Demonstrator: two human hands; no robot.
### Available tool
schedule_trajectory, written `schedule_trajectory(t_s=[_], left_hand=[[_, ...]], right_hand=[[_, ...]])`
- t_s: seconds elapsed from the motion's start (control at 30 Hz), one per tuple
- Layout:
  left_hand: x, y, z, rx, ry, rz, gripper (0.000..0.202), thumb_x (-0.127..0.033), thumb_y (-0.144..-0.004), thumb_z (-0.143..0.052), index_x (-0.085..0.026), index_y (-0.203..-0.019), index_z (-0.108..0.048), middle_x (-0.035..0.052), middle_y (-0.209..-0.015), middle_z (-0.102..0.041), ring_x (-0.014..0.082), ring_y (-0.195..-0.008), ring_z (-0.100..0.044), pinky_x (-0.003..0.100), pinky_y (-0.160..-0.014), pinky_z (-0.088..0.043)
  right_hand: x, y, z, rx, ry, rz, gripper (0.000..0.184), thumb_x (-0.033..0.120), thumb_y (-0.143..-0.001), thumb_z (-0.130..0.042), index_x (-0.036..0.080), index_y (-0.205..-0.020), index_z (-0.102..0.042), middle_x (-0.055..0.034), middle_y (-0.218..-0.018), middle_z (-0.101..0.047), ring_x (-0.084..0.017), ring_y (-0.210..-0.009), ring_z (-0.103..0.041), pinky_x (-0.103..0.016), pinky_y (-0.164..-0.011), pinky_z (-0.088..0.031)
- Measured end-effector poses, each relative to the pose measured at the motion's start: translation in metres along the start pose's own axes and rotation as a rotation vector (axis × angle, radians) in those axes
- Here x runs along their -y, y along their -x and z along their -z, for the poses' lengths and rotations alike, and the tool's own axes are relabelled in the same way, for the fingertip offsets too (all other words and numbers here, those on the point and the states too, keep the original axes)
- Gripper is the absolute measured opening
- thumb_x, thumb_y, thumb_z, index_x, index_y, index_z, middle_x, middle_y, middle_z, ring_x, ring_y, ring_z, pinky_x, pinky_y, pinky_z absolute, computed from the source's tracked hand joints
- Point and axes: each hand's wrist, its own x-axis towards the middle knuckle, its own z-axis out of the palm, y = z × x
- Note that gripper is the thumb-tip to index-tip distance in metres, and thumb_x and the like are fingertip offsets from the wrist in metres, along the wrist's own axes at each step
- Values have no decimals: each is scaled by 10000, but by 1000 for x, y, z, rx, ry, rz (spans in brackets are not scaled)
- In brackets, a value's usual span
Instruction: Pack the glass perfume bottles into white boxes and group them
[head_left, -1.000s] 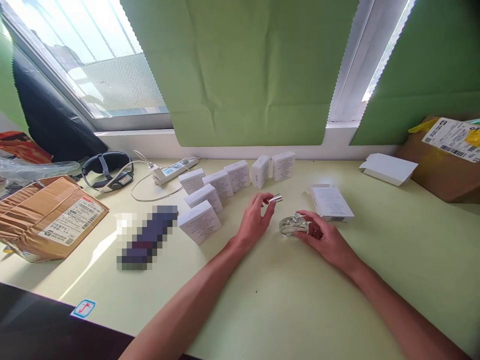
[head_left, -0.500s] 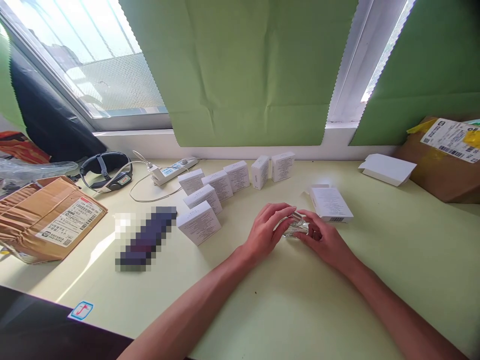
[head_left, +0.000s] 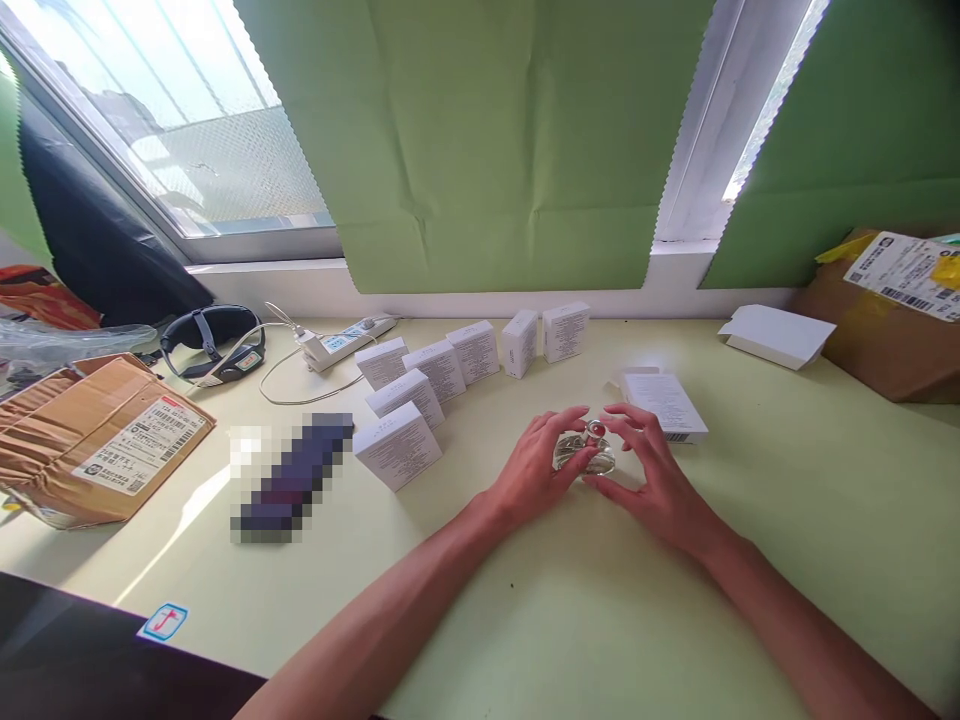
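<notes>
A small clear glass bottle (head_left: 583, 455) with a silvery cap stands on the pale green table (head_left: 570, 600) between my two hands. My left hand (head_left: 534, 468) curls round the bottle's left side, fingers over its top and thumb below. My right hand (head_left: 654, 482) is at the bottle's right side with its fingers spread and arched; the fingertips hover by the cap and the thumb lies near the base. An open white box (head_left: 664, 403) lies just behind my right hand.
Several small white boxes (head_left: 439, 368) stand in a curved row left of and behind the bottle. Further off are a flat white box (head_left: 776, 337), a cardboard box (head_left: 881, 330) at the right, a taped parcel (head_left: 97, 430), a power strip (head_left: 349, 340) and a black headset (head_left: 210, 340) at the left.
My left hand brought the silvery cap from the air down onto the bottle and closed on it. My right hand loosened its hold and spread its fingers.
</notes>
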Motion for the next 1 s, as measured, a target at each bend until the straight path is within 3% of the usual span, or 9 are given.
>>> schedule_trajectory(t_s=[0.23,0.53,0.73,0.9,1.0], left_hand=[[-4,-1,2,21,7,64,395,-351,-938,-570,-257,-1311,-480,60,-1110,-701,200,-1073,-636,377,-941,-497],[1,-4,2,111,35,26,223,-317,-958,-518,-219,-1147,-582,79,-1167,-668,189,-1082,-619,348,-940,-478],[-2,-7,5,222,18,76,278,-404,-963,-486,-212,-1130,-600,90,-1221,-634,206,-1138,-585,357,-989,-446],[-3,-8,6,299,2,145,331,-482,-962,-459,-203,-1085,-589,66,-1094,-651,196,-1027,-593,348,-955,-436],[-4,-7,7,299,-16,185,372,-527,-951,-451,-205,-1088,-577,62,-1075,-637,202,-1009,-574,353,-942,-426]], right_hand=[[2,0,2,35,-5,3,591,351,-922,-605,479,-1438,-347,-48,-1461,-312,-287,-1372,-371,-498,-1065,-438],[5,-4,6,11,-17,41,583,309,-907,-635,459,-1421,-403,-49,-1415,-349,-258,-1247,-468,-472,-1039,-442],[5,-7,3,26,-23,80,575,245,-912,-619,450,-1409,-416,-47,-1409,-373,-250,-1223,-483,-467,-1028,-448],[5,-7,3,9,-29,79,511,286,-922,-612,440,-1379,-440,-47,-1399,-396,-244,-1236,-490,-473,-1059,-431],[4,-6,1,64,-43,48,516,307,-947,-571,424,-1415,-388,-51,-1426,-418,-243,-1296,-468,-447,-1058,-444]])
